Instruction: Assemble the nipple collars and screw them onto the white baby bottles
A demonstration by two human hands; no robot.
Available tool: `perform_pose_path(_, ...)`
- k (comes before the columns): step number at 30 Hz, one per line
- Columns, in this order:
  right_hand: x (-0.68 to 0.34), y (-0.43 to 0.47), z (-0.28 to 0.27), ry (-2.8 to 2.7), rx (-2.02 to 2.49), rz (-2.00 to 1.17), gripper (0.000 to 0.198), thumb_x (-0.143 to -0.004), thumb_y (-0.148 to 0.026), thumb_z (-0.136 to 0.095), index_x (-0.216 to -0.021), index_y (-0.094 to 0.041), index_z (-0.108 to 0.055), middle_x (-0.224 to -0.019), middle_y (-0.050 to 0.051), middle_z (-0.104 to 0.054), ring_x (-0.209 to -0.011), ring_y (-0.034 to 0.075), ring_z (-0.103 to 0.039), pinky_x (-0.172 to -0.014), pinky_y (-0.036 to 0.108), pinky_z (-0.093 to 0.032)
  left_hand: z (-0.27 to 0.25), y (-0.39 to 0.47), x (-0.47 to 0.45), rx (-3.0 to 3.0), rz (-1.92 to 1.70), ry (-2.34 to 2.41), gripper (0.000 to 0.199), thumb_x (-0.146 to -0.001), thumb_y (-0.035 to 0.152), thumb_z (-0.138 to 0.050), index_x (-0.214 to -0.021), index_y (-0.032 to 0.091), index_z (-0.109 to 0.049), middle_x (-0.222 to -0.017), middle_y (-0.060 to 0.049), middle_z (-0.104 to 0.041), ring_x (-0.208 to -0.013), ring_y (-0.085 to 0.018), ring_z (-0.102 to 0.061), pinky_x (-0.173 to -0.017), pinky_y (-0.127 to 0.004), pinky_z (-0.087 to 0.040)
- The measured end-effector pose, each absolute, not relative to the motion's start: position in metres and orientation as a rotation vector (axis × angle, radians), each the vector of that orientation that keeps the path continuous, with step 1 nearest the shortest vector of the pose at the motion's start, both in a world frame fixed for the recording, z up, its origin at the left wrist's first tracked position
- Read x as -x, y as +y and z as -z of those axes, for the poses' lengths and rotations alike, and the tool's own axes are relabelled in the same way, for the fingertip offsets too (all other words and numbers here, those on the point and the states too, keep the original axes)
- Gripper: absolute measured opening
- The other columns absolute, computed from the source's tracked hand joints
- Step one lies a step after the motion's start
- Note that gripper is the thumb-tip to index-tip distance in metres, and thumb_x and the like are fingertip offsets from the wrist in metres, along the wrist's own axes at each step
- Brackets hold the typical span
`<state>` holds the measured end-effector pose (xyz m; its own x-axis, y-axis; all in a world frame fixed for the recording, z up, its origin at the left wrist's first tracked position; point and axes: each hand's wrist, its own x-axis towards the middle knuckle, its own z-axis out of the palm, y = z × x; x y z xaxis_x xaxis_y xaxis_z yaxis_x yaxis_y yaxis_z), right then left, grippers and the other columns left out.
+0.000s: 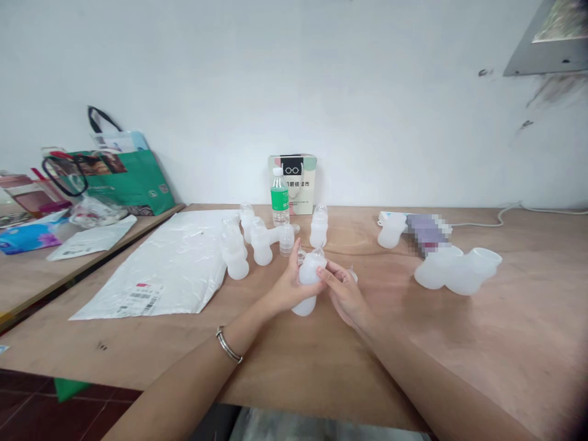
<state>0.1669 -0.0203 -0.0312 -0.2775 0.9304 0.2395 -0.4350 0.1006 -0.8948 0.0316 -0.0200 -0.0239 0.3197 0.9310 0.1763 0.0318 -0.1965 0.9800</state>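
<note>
A whitish translucent baby bottle (309, 274) with a nipple top is held tilted between my hands over the table's middle. My left hand (292, 285) wraps around its body, with the thumb across the front. At the upper right of the bottle, my right hand (345, 293) closes its fingers on the neck area. Part of a small clear piece (353, 274) shows behind my right hand; what it is I cannot tell. Beyond my hands stand another baby bottle (318, 226) and a stack of clear caps (286, 240). Several more bottles (261, 243) are grouped to the left.
Several open bottle bodies (459, 272) lie together at right, near a single body (391, 231) and a pixelated item (429, 233). A white mailer bag (174, 263) lies left. A water bottle (280, 199) and paper bag (305, 184) stand against the wall; a green bag (138, 180) is far left.
</note>
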Motion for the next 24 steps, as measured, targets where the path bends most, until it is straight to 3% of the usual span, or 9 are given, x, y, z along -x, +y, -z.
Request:
perform_pose_path(5, -0.164, -0.021, 0.032, -1.094, 0.565, -1.457, 0.031, -0.073, -0.038, -0.068, -0.101, -0.024, -0.064, -0.105, 0.005, -0.067, -0.100, 0.022, -0.060, -0.086, 0.037, -0.047, 0.022, -0.020, -0.032, -1.658, -1.125, 0.931, 0.091, -0.074, 0.032, -0.068, -0.143, 0.023, -0.010, -0.117, -0.010, -0.054, -0.107, -0.022, -0.052, -0.095, -0.039, -0.041)
perform_pose_path(9, -0.168, -0.014, 0.036, -0.947, 0.625, -1.319, 0.035, -0.072, -0.039, -0.067, -0.103, -0.025, -0.057, -0.107, 0.004, -0.065, -0.101, 0.021, -0.058, -0.088, 0.036, -0.046, 0.015, -0.012, -0.023, -1.719, -1.394, 0.961, 0.053, -0.083, 0.041, -0.053, -0.131, 0.023, -0.037, -0.109, -0.007, -0.055, -0.097, -0.019, -0.055, -0.087, -0.034, -0.045)
perform_pose_path(11, -0.170, -0.010, 0.039, -0.933, 0.656, -1.303, 0.038, -0.073, -0.040, -0.066, -0.106, -0.027, -0.053, -0.106, 0.003, -0.064, -0.100, 0.021, -0.058, -0.087, 0.037, -0.046, 0.011, -0.002, -0.019, -1.756, -1.591, 1.103, 0.040, -0.088, 0.039, -0.043, -0.125, 0.023, -0.042, -0.111, -0.007, -0.054, -0.098, -0.017, -0.054, -0.086, -0.032, -0.045)
perform_pose_path(17, -0.167, -0.013, 0.047, -1.205, 0.704, -1.195, 0.035, -0.076, -0.041, -0.062, -0.107, -0.028, -0.053, -0.110, 0.002, -0.060, -0.101, 0.020, -0.055, -0.085, 0.033, -0.045, 0.008, 0.049, -0.021, -1.982, -1.545, 1.499, 0.045, -0.081, 0.021, -0.052, -0.124, 0.014, -0.041, -0.130, -0.016, -0.044, -0.126, -0.026, -0.038, -0.106, -0.044, -0.029)
perform_pose_path(20, -0.167, -0.016, 0.051, -1.389, 0.709, -1.099, 0.033, -0.076, -0.038, -0.063, -0.106, -0.027, -0.056, -0.105, 0.001, -0.060, -0.096, 0.018, -0.055, -0.084, 0.030, -0.043, 0.014, 0.070, -0.023, -1.969, -1.470, 1.606, 0.042, -0.078, 0.013, -0.051, -0.120, 0.009, -0.045, -0.121, -0.020, -0.050, -0.119, -0.031, -0.046, -0.100, -0.051, -0.033)
perform_pose_path(24, -0.168, -0.016, 0.055, -1.459, 0.720, -1.068, 0.034, -0.078, -0.037, -0.061, -0.110, -0.027, -0.054, -0.105, 0.001, -0.060, -0.094, 0.018, -0.054, -0.085, 0.030, -0.040, 0.016, 0.074, -0.021, -1.954, -1.471, 1.636, 0.036, -0.077, 0.011, -0.052, -0.113, 0.014, -0.050, -0.110, -0.015, -0.058, -0.108, -0.030, -0.054, -0.096, -0.049, -0.039)
